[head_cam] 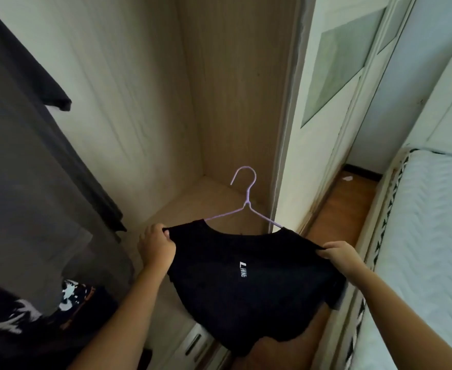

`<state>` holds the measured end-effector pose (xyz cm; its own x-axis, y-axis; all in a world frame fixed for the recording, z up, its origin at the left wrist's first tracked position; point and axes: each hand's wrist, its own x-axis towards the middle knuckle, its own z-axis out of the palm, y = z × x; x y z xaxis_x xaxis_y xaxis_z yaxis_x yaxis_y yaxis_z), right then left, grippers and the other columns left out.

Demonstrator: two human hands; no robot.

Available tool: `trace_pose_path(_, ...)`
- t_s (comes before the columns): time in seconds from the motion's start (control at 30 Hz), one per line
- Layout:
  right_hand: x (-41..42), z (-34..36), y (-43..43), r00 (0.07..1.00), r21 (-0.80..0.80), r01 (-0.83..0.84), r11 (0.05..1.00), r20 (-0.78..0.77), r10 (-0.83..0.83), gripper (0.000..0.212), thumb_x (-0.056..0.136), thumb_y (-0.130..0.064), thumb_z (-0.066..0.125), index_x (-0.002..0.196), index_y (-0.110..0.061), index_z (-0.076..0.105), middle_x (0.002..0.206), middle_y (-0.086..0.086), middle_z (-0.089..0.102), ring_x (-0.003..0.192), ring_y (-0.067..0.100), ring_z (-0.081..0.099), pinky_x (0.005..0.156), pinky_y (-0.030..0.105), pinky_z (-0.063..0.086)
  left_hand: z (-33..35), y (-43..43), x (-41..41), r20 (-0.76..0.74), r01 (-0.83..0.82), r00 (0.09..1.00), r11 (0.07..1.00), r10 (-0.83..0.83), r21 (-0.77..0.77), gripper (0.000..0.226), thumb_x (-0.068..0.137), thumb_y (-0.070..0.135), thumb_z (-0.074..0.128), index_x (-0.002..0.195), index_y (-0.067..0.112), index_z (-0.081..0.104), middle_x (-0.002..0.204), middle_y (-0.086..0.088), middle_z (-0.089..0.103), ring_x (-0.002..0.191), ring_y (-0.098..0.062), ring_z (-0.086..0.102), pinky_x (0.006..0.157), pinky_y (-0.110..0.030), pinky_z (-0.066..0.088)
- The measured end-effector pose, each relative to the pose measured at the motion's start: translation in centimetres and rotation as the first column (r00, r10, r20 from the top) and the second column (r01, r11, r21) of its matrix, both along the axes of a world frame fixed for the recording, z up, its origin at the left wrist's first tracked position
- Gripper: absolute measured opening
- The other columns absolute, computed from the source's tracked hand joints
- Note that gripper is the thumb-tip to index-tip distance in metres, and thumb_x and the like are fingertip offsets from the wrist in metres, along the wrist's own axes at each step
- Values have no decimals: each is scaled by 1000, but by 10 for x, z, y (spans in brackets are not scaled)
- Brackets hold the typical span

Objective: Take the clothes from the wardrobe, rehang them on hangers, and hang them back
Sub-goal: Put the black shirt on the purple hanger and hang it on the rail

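A black T-shirt (248, 287) with a small white logo on its chest hangs on a thin purple hanger (246, 201), whose hook and upper arms stick out of the neck opening. My left hand (156, 245) pinches the shirt's left shoulder. My right hand (339, 255) pinches its right shoulder. I hold the shirt in front of the open wardrobe (219, 102), above its floor panel. The rest of the hanger is hidden inside the shirt.
Dark grey garments (32, 161) hang at the left inside the wardrobe, with a black printed one (32, 316) below them. A sliding door (326, 102) stands to the right, a white quilted bed (427, 236) further right, drawers (192, 345) below.
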<state>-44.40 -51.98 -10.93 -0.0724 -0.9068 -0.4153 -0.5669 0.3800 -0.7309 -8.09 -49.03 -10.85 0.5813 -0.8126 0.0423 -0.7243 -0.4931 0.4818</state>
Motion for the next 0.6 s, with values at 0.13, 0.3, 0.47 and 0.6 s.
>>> trace_pose_path(0.13,34,9,2,986,41,-27,999,167,20,22,79,-6,64,58,-1,62,59,10,56,59,23,52,64,34,39,19,-12,-6,-104,11,994,993,-23,-114,30,89,8,48,118,1,50,121,-21,54,115,-36,49,99,-45,40)
trace_pose_path(0.3,100,49,-10,891,78,57,995,447,-86,13,80,-6,59,70,2,63,72,17,63,64,27,61,58,32,46,77,-5,-41,18,292,952,892,-305,-345,30,88,6,51,117,1,52,117,-16,55,113,-29,50,97,-29,36)
trace_pose_path(0.47,159,118,-29,838,-89,-14,996,543,60,12,84,-10,54,78,-1,60,62,12,51,49,19,50,47,25,34,170,8,-42,378,508,854,726,-357,-463,25,87,14,50,110,5,56,111,-10,58,106,-26,54,90,-34,43)
trace_pose_path(0.6,192,171,-41,760,-230,-117,966,605,236,18,89,-21,53,88,-6,62,57,6,46,45,16,44,47,25,30,239,32,-32,583,526,794,675,-172,-518,28,86,23,41,105,8,57,107,-9,60,101,-24,57,85,-34,45)
